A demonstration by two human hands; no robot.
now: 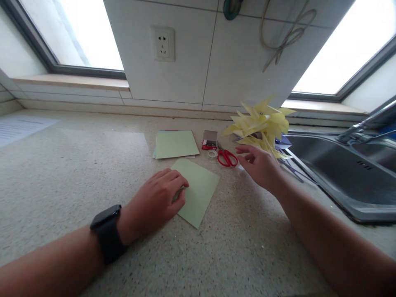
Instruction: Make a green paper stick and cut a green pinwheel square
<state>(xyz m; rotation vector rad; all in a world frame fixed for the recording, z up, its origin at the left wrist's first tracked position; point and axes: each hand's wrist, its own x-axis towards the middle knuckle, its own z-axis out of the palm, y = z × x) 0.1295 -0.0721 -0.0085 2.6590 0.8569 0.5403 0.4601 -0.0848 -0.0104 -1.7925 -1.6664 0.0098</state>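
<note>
A square sheet of light green paper lies turned at an angle on the counter. My left hand, with a black watch on its wrist, closes its curled fingers and thumb at the sheet's left corner, which they partly hide. My right hand hovers just right of the red-handled scissors, fingers stretched and apart, holding nothing I can see. Behind it lies a bunch of yellow paper pinwheels, partly covered by that hand. Left of the scissors are a small red-and-clear box and a little whitish ring.
A stack of coloured paper, pale green on top, lies beyond the single sheet. Thin purple sticks reach toward the steel sink on the right. At far left rests a printed page. The tiled wall has a socket.
</note>
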